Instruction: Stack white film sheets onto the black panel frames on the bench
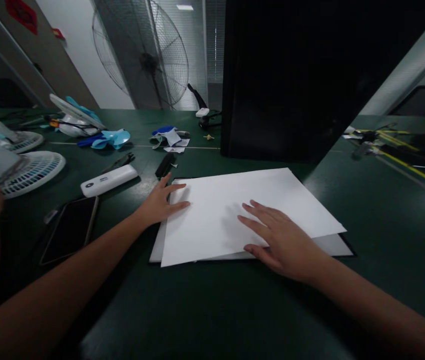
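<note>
A white sheet of paper (235,210) lies skewed on top of another white sheet and a dark board (342,245) on the green table. My left hand (161,202) rests flat on the paper's left edge, fingers stretched out. My right hand (278,237) lies flat on the paper's near right part, fingers spread and pointing left. Neither hand holds anything.
A phone (70,227) lies left of my left arm, a white oblong device (109,180) behind it. White fan grilles (32,172), blue fan blades (112,138) and small parts clutter the far left. A large black panel (291,75) stands behind the paper. Yellow cables (415,167) run at right.
</note>
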### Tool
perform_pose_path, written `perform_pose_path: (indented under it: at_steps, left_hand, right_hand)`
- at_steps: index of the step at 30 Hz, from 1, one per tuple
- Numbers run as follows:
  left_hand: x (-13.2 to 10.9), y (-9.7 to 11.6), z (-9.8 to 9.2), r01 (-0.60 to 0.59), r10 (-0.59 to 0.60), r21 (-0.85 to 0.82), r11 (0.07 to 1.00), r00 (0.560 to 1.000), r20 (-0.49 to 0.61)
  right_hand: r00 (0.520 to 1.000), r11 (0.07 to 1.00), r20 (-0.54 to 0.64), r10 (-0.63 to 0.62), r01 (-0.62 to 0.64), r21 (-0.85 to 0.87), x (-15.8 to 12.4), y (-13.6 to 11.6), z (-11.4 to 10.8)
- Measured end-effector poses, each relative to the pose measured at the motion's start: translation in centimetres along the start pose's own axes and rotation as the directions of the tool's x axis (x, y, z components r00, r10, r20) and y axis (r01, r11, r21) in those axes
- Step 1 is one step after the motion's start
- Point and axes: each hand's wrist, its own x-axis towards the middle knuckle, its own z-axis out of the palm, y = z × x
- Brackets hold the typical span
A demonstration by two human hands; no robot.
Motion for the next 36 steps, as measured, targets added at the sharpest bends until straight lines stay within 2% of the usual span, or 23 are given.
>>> perform_pose_path:
  at_steps: [2,5,10,15,20,23,27,30,33,36]
  left_hand:
    - [0.2,-0.1,0.1,0.058,-0.059,-0.004,0.998,0.997,-0.04]
    - [0.2,-0.2,0.1,0.037,-0.036,0.008,0.999,0.998,-0.046]
    - [0.1,-0.1,0.0,0.014,-0.012,0.03,0.999,0.999,-0.051]
    - [0.1,-0.3,0.1,-0.003,0.004,0.023,1.0,0.998,-0.06]
    - [0.6,-0.9,0.0,-0.059,0.058,-0.012,0.998,0.996,-0.071]
    - [1.3,-1.3,0.0,-0.069,0.067,-0.03,0.997,0.995,-0.081]
    - [2.0,-1.5,0.3,-0.071,0.07,0.09,0.993,0.997,0.013]
    - [2.1,-1.4,0.6,-0.072,0.062,0.17,0.983,0.996,0.065]
    - [2.0,-1.1,0.5,-0.07,0.06,0.173,0.983,0.996,0.062]
    - [1.9,-1.2,0.3,-0.08,0.072,0.149,0.986,0.996,0.056]
  right_hand:
    - [0.995,0.996,0.087,0.057,-0.051,-0.072,-0.1,0.5,0.0]
    - [0.985,0.994,0.167,0.048,-0.031,-0.104,0.0,0.0,-0.2]
    - [0.985,0.994,0.17,-0.028,0.046,-0.104,0.2,-1.3,-0.9]
    - [0.984,0.988,0.16,-0.082,0.101,-0.113,0.1,-0.2,-0.6]
    - [0.975,0.972,0.091,-0.202,0.211,-0.104,-0.1,0.6,0.0]
    - [0.974,0.974,0.078,-0.211,0.216,-0.072,-0.1,1.0,0.3]
    - [0.968,0.963,0.024,-0.25,0.251,-0.098,-0.1,1.3,0.9]
    - [0.929,0.923,-0.081,-0.36,0.343,-0.173,-0.2,0.8,0.8]
    - [0.832,0.846,-0.203,-0.516,0.459,-0.27,-0.2,-0.3,0.3]
    - [0.738,0.762,-0.241,-0.631,0.53,-0.372,-0.2,-1.4,-0.4]
